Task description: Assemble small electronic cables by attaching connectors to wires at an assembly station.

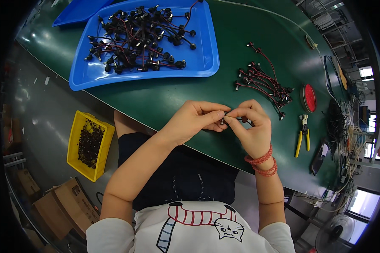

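My left hand (194,119) and my right hand (252,123) meet above the near edge of the green table, fingertips almost touching. Pinched between them is a short cable with a small black plug (222,121); its metal tip shows below my left fingers, and most of it is hidden. Both hands are closed on it. Beyond them, to the right, lies a loose bunch of red-and-black cables (266,82) with black plugs at their ends. A blue tray (156,77) at the far left holds a tangled heap of similar cables (143,38).
On the table's right stand a round tin with red contents (309,98), yellow-handled pliers (302,137) and a dark flat object (319,158). Black wires (337,126) crowd the right edge. A yellow bin (107,147) of small dark parts and cardboard boxes (67,204) sit lower left.
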Motion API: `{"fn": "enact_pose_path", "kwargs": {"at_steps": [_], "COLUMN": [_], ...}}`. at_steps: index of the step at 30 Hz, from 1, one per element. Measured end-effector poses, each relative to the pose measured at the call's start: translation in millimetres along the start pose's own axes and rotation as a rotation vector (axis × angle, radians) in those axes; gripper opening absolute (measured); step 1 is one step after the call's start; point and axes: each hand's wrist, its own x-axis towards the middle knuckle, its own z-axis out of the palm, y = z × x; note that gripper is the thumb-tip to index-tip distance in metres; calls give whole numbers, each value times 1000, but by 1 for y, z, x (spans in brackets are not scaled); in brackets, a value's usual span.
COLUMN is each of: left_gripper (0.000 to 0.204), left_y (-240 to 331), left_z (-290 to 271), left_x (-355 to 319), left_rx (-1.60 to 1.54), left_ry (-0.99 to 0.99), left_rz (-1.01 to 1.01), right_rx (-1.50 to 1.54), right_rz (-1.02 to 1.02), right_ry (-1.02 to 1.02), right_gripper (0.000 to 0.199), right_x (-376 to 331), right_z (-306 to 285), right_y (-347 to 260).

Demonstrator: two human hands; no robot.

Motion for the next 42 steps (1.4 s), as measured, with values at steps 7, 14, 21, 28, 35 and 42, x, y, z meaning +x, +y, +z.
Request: {"fn": "enact_pose_path", "kwargs": {"at_steps": [7, 14, 21, 28, 35, 42], "left_gripper": [21, 20, 20, 23, 16, 19], "left_y": [0, -2, 0, 23, 41, -14], "left_z": [3, 3, 6, -3, 29, 77], "left_x": [-1, -1, 0, -3, -14, 12], "left_rx": [35, 101, 175, 597, 1709, 1448], "left_ry": [51, 77, 62, 112, 383, 190], "left_rz": [-5, 28, 23, 10, 353, 412], "right_rx": [-72, -390, -308, -261, -623, -746], "right_rz": [-68, -346, -355, -77, 194, 503], "right_ry": [11, -14, -14, 213, 479, 325], "right_gripper": [12, 25, 29, 20, 17, 22], "right_x": [-5, -20, -26, -10, 2, 20], "right_z": [-1, 0, 0, -80, -203, -225], "right_y": [0, -2, 12, 39, 164, 201]}}
